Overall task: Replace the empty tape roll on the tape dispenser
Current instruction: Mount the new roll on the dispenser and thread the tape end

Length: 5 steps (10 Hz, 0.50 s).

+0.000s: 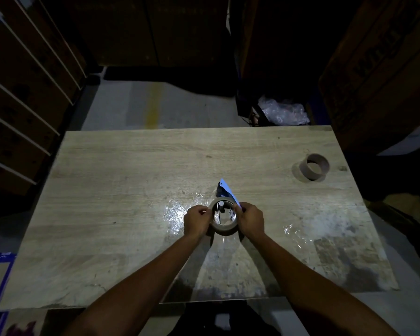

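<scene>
At the centre of the frame, low on the tabletop [131,170], both hands hold the new tape roll [224,227] over the blue tape dispenser [224,190]. The left hand [196,220] and right hand [251,219] have fingers pinching its rim from either side. The empty core [313,166] stands at upper right, well apart. The roll probably needs keeping level and pressing squarely onto the hub

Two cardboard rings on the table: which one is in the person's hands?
The tape roll at the table's near middle, gripped by the left hand and right hand over the blue dispenser. The bare brown core stands alone, far right.
</scene>
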Available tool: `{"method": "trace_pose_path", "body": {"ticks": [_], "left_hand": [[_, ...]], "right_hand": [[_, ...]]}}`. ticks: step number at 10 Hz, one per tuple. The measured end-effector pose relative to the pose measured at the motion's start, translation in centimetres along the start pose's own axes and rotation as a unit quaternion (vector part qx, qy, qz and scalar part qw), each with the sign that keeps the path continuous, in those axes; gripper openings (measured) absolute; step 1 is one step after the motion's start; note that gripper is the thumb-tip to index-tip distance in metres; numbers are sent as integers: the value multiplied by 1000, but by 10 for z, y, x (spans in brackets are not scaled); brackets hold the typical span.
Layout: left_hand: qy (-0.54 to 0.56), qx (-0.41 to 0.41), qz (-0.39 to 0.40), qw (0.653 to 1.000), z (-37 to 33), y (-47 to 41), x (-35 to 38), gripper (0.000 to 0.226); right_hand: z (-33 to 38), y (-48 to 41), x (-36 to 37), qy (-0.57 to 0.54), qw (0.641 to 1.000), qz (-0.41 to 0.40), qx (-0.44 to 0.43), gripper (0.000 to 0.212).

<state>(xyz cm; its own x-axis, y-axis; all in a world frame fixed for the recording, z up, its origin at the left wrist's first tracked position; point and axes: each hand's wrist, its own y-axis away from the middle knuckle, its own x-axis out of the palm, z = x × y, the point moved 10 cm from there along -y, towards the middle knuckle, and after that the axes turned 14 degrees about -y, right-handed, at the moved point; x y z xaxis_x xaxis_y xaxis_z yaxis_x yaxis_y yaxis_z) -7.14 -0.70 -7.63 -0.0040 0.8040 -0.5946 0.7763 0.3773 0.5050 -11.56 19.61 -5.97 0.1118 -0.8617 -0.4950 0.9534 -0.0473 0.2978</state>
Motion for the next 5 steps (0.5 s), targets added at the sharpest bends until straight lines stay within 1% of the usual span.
{"method": "trace_pose_path", "body": {"ticks": [2, 3, 4, 5], "left_hand": [[-31, 44, -8, 999, -11, 2, -7, 18], [-60, 70, -14, 996, -14, 1, -11, 29], [-164, 148, -52, 974, -29, 8, -19, 44], [-291, 266, -120, 911, -48, 21, -24, 60]], "right_hand": [[3, 4, -1, 19, 1000, 0, -11, 39], [8, 7, -1, 48, 999, 6, -26, 56], [24, 15, -8, 134, 989, -5, -67, 58], [47, 25, -16, 199, 965, -37, -165, 66]]}}
